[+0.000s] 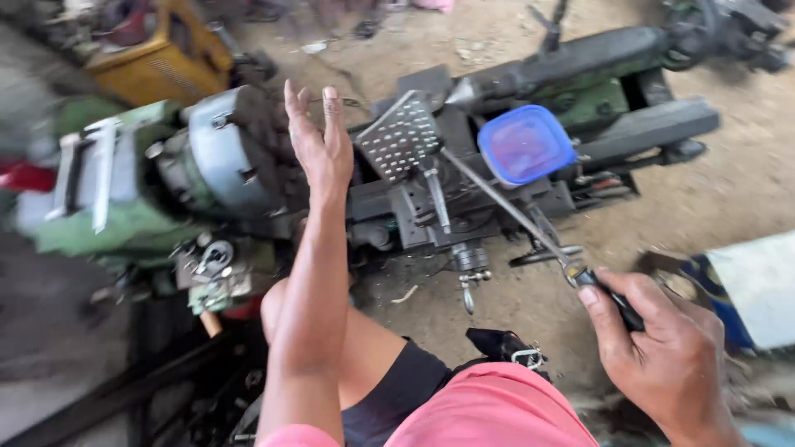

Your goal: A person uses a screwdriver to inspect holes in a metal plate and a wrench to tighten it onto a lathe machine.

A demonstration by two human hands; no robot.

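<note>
Right hand [667, 352] grips screwdriver [530, 228]; left hand [319, 141] spread open

You grip a long thin metal rod [509, 211] by its dark handle end, low right of the blue lid [526, 145]. The rod slants up-left, passing just below the lid toward the perforated metal plate [400, 136] left of it.

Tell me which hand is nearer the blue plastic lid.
Left. The left hand is raised open beside the blue plastic lid, to its left; the right hand is lower, gripping a long metal tool.
</note>
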